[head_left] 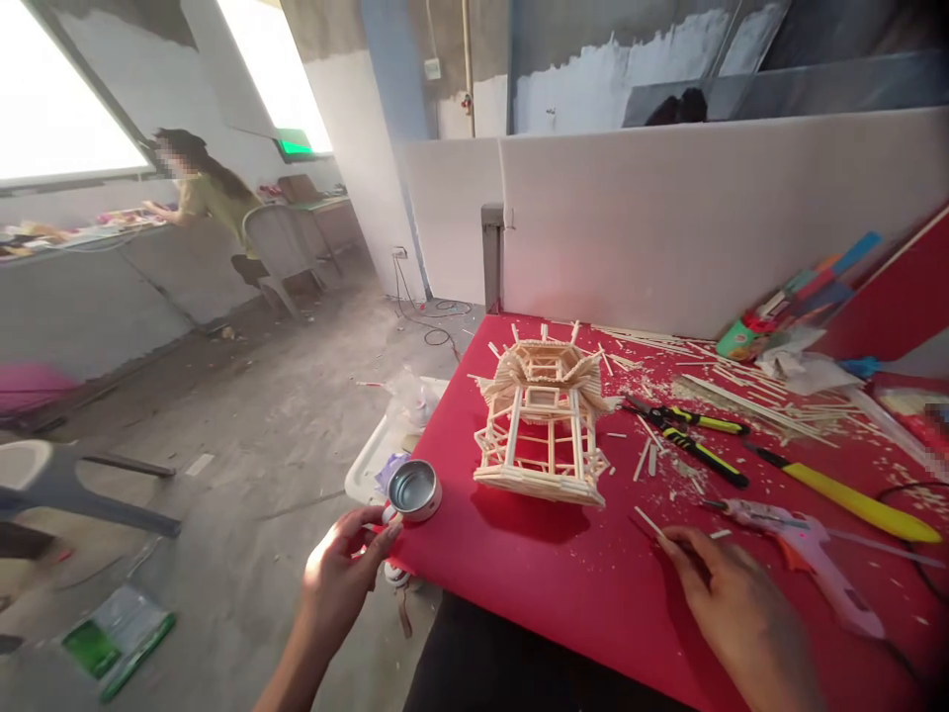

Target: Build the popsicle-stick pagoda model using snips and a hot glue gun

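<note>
My right hand (731,603) pinches a short thin wooden stick (647,520) above the red tabletop (519,578). My left hand (345,564) is at the table's left corner, thumb and fingers closed together beside a round metal tin (415,490). Something small, white and red, shows at those fingertips; I cannot tell if it belongs to the tin. Between the hands and farther back stands a pagoda-like model built of wooden sticks (545,420). A pink glue gun (808,554) lies right of my right hand, its nozzle pointing left.
Yellow-black pliers (701,450) and a yellow utility knife (852,494) lie among loose sticks and shavings at right. A green pen holder (741,336) stands behind them. Left of the table are a white tray (363,475) and a stool (74,485). A person (212,193) sits far left.
</note>
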`<state>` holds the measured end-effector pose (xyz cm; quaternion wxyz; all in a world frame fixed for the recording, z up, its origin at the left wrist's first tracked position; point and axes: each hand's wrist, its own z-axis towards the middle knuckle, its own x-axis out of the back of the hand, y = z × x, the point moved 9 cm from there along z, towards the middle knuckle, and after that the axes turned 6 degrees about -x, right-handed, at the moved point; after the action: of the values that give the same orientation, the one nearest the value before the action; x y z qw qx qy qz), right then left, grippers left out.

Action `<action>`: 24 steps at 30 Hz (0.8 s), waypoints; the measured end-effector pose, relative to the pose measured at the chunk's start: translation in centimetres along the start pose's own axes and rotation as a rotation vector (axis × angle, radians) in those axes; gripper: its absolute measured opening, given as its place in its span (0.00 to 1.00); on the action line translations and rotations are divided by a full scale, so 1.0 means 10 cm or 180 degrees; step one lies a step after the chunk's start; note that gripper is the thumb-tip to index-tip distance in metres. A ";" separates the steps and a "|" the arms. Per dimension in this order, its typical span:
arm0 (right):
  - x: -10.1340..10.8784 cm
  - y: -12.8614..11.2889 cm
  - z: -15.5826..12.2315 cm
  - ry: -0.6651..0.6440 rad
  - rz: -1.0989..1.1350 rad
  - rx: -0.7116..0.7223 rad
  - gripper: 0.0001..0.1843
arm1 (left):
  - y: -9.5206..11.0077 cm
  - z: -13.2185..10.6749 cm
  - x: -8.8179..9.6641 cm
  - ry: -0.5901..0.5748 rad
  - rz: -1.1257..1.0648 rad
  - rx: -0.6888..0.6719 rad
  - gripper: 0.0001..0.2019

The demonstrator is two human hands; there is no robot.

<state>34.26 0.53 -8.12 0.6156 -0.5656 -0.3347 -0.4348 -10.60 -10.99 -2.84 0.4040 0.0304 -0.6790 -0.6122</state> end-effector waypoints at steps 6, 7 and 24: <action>-0.01 -0.11 -0.04 0.0171 0.0041 0.0123 0.33 | -0.10 0.14 -0.18 -0.0641 -0.0654 0.0165 0.20; -0.01 -0.12 -0.04 0.0201 0.0036 0.0162 0.33 | -0.11 0.15 -0.20 -0.0715 -0.0714 0.0147 0.19; -0.14 -0.27 -0.10 0.0891 0.0247 0.0514 0.33 | 0.13 0.64 -0.36 -0.0829 -0.1013 -0.0280 0.15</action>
<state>31.17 -0.19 -8.40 0.7161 -0.4607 -0.2573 -0.4569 -11.36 -3.57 -3.08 0.2119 0.0402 -0.6847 -0.6961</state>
